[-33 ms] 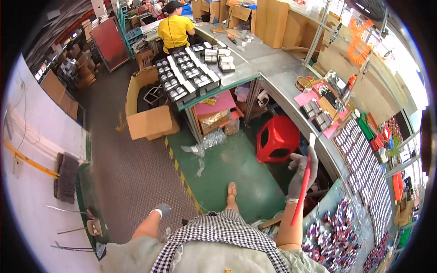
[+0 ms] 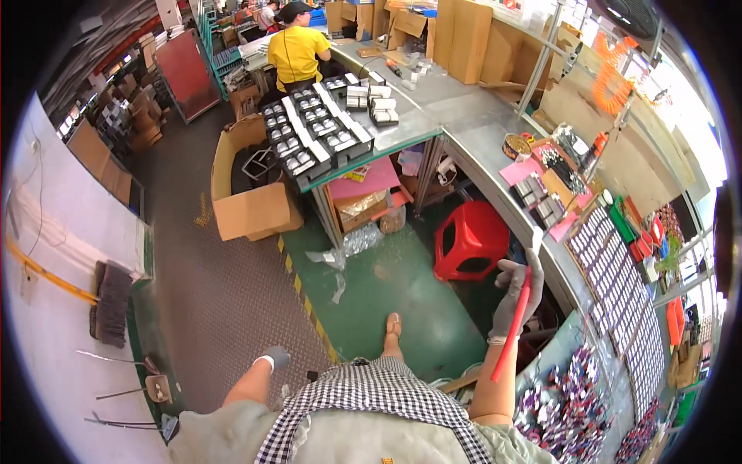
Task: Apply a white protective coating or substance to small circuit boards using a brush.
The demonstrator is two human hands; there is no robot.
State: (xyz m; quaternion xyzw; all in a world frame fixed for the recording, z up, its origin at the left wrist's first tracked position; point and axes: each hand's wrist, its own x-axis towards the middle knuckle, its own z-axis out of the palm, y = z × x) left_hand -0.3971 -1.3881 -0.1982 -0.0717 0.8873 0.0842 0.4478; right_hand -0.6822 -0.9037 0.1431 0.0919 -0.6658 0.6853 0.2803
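My right hand (image 2: 513, 303), in a grey glove, is closed around a long red stick-like tool (image 2: 508, 348) with a white tip (image 2: 536, 238). The tool slants up past my fingers, beside the edge of the metal workbench (image 2: 483, 143). My left hand (image 2: 277, 356), in a grey glove with a white cuff, hangs low over the dark patterned floor. Its fingers are too small and turned away to read. Just left of my right hand stands a red plastic stool (image 2: 471, 240).
A pile of small purple and white parts (image 2: 568, 406) lies at lower right, below rows of small white pieces (image 2: 618, 282). Black trays of parts (image 2: 317, 127) cover the left bench end. An open cardboard box (image 2: 259, 210) stands beside it. A person in yellow (image 2: 297, 54) sits beyond.
My right hand and the red tool have shifted very slightly to the right. Everything else looks the same.
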